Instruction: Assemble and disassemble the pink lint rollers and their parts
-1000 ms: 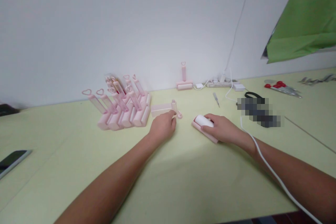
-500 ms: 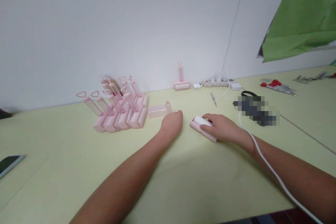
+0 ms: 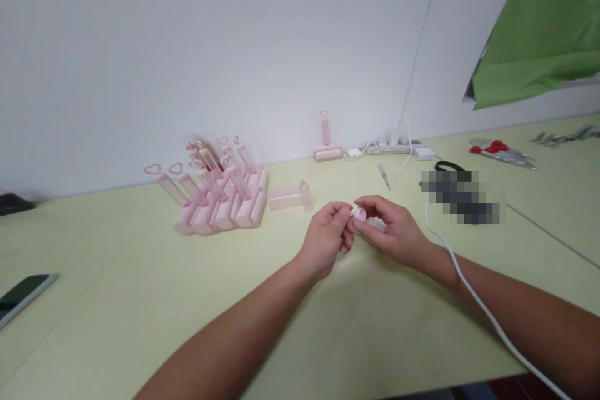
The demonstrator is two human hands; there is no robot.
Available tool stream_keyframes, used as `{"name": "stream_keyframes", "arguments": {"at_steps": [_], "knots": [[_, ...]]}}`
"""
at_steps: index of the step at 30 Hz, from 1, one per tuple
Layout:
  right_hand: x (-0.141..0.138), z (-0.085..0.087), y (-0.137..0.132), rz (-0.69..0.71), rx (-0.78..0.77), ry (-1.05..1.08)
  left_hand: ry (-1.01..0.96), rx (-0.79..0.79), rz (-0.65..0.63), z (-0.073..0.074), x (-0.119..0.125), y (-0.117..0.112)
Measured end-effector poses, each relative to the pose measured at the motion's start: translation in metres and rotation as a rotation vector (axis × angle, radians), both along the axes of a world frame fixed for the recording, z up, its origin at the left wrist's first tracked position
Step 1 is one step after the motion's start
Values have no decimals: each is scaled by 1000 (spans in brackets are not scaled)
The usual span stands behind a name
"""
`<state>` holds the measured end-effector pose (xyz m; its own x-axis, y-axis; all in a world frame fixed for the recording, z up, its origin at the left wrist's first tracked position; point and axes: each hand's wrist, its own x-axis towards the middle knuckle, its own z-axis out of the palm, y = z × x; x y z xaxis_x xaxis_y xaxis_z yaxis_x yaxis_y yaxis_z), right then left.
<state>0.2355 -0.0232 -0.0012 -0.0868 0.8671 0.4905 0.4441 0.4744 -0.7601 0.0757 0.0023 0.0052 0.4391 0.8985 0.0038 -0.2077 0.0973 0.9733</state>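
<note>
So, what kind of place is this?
Probably a small assembly workbench. A batch of identical pink rollers stands on the pale green table, the left hand and right hand hold a small pink part, and red scissors lie nearby.

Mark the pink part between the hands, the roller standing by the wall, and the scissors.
pink part (image 3: 360,214), head view, its round end.
roller (image 3: 327,153), head view, its base.
scissors (image 3: 495,149), head view, red handles.

You're at a small assembly bench (image 3: 328,325). Identical pink rollers (image 3: 220,200) crowd left of your fingers (image 3: 338,211); scissors (image 3: 501,153) and a power strip (image 3: 394,149) lie beyond.
</note>
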Motion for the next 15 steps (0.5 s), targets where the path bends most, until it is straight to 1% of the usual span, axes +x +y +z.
{"name": "stream_keyframes", "arguments": {"at_steps": [2, 3, 4, 5, 7, 8, 9, 10, 11, 13, 15], "knots": [[0, -1, 0, 10, -8, 45, 55, 48, 2, -2, 1, -3], [0, -1, 0, 6, -6, 64, 118, 120, 32, -2, 0, -2], [0, -2, 0, -3, 2, 79, 196, 221, 92, -3, -3, -1], [1, -1, 0, -18, 15, 92, 282, 341, 183, -2, -6, 2], [0, -1, 0, -43, 45, 104, 463, 573, 408, -1, -17, 14], [0, -1, 0, -48, 49, 113, 549, 650, 517, -1, -23, 23], [-1, -1, -1, -44, 38, 128, 634, 690, 602, 0, -29, 32], [-2, -1, -1, -30, 13, 153, 716, 702, 649, 0, -34, 42], [-3, -2, -1, -7, -24, 185, 782, 694, 668, -1, -39, 51], [-5, -4, -2, 53, -108, 243, 874, 631, 662, -5, -46, 67], [-6, -5, -3, 109, -157, 244, 950, 568, 642, -9, -50, 76]]}}
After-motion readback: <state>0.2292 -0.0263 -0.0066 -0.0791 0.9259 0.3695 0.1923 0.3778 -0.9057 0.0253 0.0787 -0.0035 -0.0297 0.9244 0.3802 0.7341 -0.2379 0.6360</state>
